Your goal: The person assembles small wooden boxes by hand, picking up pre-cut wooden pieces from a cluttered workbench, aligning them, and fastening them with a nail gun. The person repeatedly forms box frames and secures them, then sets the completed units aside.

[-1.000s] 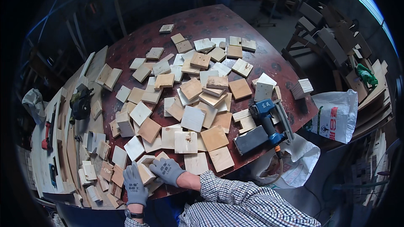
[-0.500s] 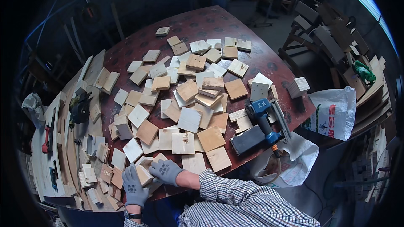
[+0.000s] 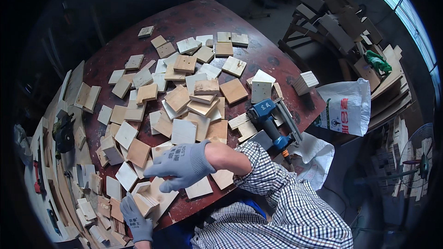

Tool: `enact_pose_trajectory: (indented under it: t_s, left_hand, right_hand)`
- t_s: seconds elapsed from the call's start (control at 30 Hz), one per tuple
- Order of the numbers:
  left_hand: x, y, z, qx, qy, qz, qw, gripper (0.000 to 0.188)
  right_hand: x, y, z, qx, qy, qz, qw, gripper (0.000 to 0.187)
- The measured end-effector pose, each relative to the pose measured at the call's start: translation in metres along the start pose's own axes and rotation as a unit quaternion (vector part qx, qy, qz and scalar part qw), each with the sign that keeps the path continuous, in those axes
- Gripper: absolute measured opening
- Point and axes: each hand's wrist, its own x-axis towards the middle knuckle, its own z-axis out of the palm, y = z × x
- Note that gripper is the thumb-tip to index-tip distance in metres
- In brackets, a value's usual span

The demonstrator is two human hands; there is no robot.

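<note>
Small stack of square wooden tiles (image 3: 146,198), held at the near edge of the round dark-red table (image 3: 258,55), just below and to the left of the right hand and directly above the left hand. The table carries a broad scatter of similar plywood squares (image 3: 184,131) that spreads away from both hands; a blue power nailer (image 3: 270,122) lies to the right of the right forearm, and a white woven sack (image 3: 348,106) sits farther right, off the table. The right hand (image 3: 182,163), in a grey knit glove, is spread flat with fingers extended over the loose squares, grasping nothing. The left hand (image 3: 134,221), also gloved, grips the stack from below. The tiles look light, rigid and flat, with rough sawn edges that should give gloves good friction; they are probably best pinched across opposite edges, since a loose stack is likely to shear and fan out.
</note>
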Motion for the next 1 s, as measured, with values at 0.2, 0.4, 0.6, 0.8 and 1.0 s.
enact_pose_trajectory:
  t_s: [0.2,0.4,0.6,0.8,1.0]
  left_hand:
    - [-0.007,-0.005,0.003,0.001,0.018,0.006,1.0,0.105]
    - [0.006,0.013,-0.024,-0.04,-0.027,0.007,0.999,0.114]
    - [-0.002,0.007,-0.016,-0.046,0.003,0.004,0.999,0.098]
    - [-0.003,0.006,-0.017,-0.051,0.01,0.017,0.998,0.087]
    - [0.002,0.009,-0.02,-0.059,0.002,0.008,0.998,0.085]
  right_hand:
    - [-0.04,0.13,-0.159,0.032,0.214,0.267,0.939,0.054]
    - [-0.069,0.33,-0.237,-0.198,0.176,0.599,0.756,0.05]
    - [-0.015,0.42,-0.228,-0.178,0.318,0.575,0.732,0.058]
    - [-0.012,0.411,-0.23,-0.243,0.175,0.539,0.787,0.058]
    - [-0.038,0.352,-0.251,-0.213,0.117,0.512,0.824,0.064]
